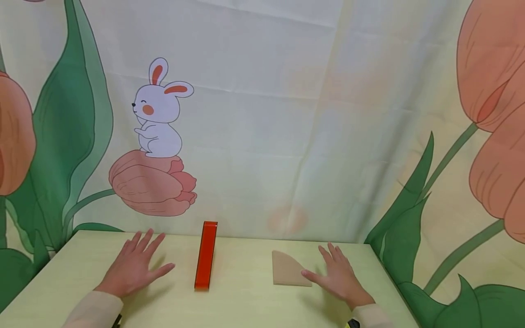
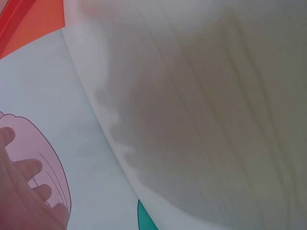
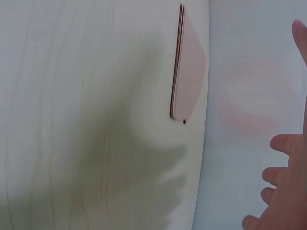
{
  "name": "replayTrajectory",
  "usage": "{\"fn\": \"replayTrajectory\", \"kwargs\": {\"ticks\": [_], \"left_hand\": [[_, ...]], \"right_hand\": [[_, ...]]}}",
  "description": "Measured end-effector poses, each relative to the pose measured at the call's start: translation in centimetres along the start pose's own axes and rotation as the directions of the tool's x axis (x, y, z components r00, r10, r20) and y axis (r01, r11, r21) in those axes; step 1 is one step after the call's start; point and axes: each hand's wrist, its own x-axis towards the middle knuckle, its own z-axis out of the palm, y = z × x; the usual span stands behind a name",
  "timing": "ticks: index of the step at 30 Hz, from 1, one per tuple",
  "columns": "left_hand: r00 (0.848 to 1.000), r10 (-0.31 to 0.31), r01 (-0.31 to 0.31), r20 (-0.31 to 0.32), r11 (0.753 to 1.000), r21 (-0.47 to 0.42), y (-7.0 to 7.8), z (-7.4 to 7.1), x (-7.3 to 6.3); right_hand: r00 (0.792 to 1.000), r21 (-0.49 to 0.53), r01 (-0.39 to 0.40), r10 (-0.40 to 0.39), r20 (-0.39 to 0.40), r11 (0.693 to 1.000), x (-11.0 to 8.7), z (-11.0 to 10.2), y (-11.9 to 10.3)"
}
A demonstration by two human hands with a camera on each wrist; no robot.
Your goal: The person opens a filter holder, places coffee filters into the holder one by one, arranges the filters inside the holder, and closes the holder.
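Note:
My left hand (image 1: pixel 135 266) hovers over the left part of the table with its fingers spread, holding nothing. To its right stands a long, narrow red-orange object (image 1: pixel 206 255) with dark edges; part of the same red object (image 2: pixel 33 28) shows in the left wrist view's top corner. A tan quarter-circle piece (image 1: pixel 289 269) lies on the table beside my right hand (image 1: pixel 339 278), which is also held above the surface with fingers apart. In the head view the thumb overlaps the piece's right edge. From the right wrist, this flat piece (image 3: pixel 189 72) shows dark, layered-looking edges.
The pale wooden table (image 1: pixel 246 310) ends at a hanging cloth backdrop (image 1: pixel 254 136) printed with tulips, leaves and a rabbit. Both hands cast shadows on the tabletop.

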Motion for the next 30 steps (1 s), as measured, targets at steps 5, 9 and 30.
{"fn": "replayTrajectory", "kwargs": {"ticks": [5,9,30], "left_hand": [[0.999,0.034,-0.035,-0.033,0.999,-0.033,0.8,-0.2,0.4],[0.998,0.056,-0.059,-0.041,0.995,-0.085,1.8,-0.5,0.6],[0.999,0.006,0.009,0.04,0.931,-0.365,5.9,1.2,2.7]], "right_hand": [[0.999,0.074,0.044,-0.043,-0.012,0.996,-0.1,1.1,-1.6],[0.998,0.153,0.051,-0.054,0.015,0.987,-0.2,2.1,-3.4],[0.977,0.482,0.129,-0.193,0.086,0.867,-1.3,10.3,-12.6]]}}
